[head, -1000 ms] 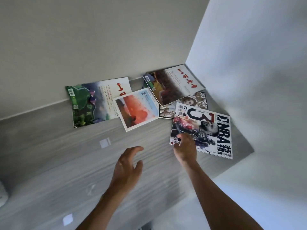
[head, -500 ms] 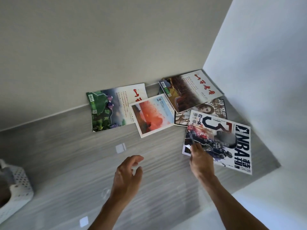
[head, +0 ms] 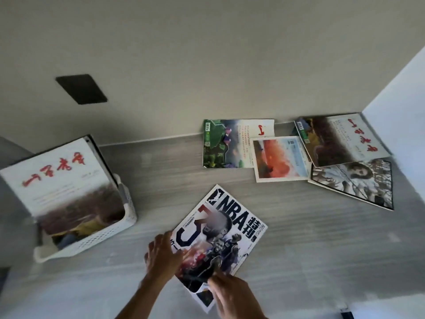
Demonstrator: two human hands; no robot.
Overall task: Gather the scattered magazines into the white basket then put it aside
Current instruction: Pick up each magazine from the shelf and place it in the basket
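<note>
Now the NBA magazine [head: 220, 236] was not over by the wall with the others any more. I had pulled it across the grey table [head: 322, 238] and turned it, so it lay close to me. My left hand [head: 164, 255] held its near left edge with bent fingers. My right hand [head: 232, 295] pinched its bottom corner. The white basket [head: 96, 238] was just to the left, with one magazine already standing in it, so I think this one could go in next. Four more magazines [head: 282, 155] waited by the wall, some lying over each other. My hands hid the bottom of the cover. Everything looked a bit blurry, and I could not see down into the basket.
</note>
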